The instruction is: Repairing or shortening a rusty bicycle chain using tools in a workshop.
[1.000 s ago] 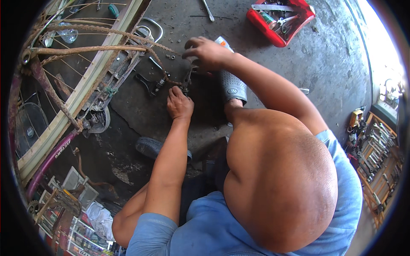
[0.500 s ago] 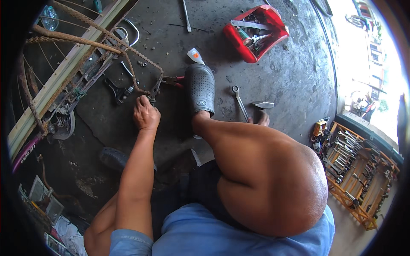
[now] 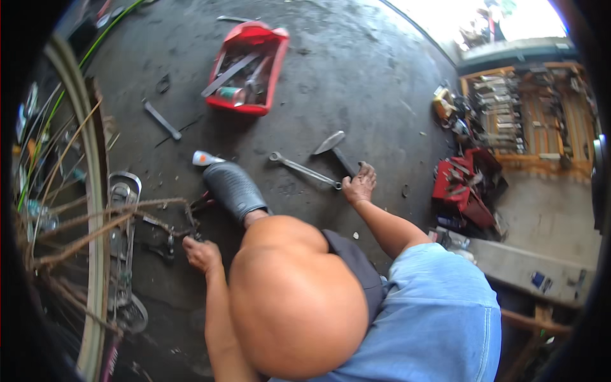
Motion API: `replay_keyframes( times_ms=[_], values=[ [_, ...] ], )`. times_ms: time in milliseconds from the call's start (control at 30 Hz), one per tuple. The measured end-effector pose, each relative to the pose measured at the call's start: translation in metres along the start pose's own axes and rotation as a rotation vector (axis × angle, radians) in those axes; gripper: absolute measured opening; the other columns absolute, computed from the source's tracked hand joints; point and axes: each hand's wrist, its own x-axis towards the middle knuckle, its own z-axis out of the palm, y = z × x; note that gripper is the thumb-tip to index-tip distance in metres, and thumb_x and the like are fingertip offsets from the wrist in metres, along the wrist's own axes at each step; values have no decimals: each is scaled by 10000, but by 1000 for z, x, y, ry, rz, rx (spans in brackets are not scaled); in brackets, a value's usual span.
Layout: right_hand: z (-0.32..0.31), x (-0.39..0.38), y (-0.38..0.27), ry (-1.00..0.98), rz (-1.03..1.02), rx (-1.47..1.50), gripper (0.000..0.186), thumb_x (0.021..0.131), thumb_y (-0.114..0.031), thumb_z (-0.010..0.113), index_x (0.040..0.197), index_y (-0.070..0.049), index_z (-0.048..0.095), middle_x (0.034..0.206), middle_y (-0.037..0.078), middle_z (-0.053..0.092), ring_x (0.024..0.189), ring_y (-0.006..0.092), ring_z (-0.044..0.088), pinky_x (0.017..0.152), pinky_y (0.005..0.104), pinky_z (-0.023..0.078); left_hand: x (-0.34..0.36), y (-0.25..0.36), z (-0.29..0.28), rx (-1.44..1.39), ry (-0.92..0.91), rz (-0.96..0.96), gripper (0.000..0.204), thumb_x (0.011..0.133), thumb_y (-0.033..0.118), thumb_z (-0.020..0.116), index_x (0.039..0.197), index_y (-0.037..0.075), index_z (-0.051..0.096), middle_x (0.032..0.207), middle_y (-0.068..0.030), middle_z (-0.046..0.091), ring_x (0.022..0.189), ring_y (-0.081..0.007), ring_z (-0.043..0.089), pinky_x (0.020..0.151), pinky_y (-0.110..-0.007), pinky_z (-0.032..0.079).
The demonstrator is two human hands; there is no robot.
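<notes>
On the floor, my right hand (image 3: 360, 186) is closed round the end of the handle of a hammer (image 3: 344, 160). Just left of the hammer lies a combination wrench (image 3: 305, 170). By the bicycle, my left hand (image 3: 202, 254) is closed at the hanging end of a rusty bicycle chain (image 3: 147, 204); what its fingers pinch is too small and blurred to name. Red-handled pliers (image 3: 202, 201) lie at the chain end, partly hidden beside my grey clog (image 3: 235, 190).
A bicycle wheel rim (image 3: 95, 191) stands at the left. Farther off are a red tool-filled container (image 3: 275, 70) and another wrench (image 3: 160, 119). A small white bottle (image 3: 207, 158) lies by the clog. At right are a red toolbox (image 3: 474, 207) and a wooden tool rack (image 3: 509, 155).
My view has swung to the right. My right hand, mostly hidden behind my leg before, now shows at the hammer's handle. My left hand stays by the chain end.
</notes>
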Motion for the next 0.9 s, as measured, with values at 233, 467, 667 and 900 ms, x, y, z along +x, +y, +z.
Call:
replay_keyframes(
  times_ms=[233,467,667,900],
  values=[
    [3,48,-91,-277,-380,228,515,924,-287,688,1318,-5,513,1192,248,598,1127,428,564,985,477,452,-2,25,-7,-119,-10,99,364,789,93,671,1097,43,484,1117,-203,583,1016,-432,626,882,-498,523],
    [-53,48,-99,-376,-667,398,337,962,-197,658,1183,19,524,946,286,673,845,481,643,749,490,507,-3,16,-3,-157,5,77,464,745,71,716,1128,25,459,1141,-216,567,1029,-435,610,893,-509,513],
    [-105,-6,-256,-652,-1301,120,388,921,-236,703,1222,-65,528,969,242,673,875,479,661,710,549,525,-5,4,8,-149,119,125,285,852,76,543,1125,27,475,1085,-212,588,896,-434,634,791,-488,553],
    [-51,-25,-332,-664,-1747,42,493,941,-281,635,1376,-109,480,1085,188,685,840,450,694,682,540,571,-6,9,12,-137,122,118,292,858,63,548,1145,23,510,1116,-204,587,908,-425,643,796,-502,559]
  ],
)
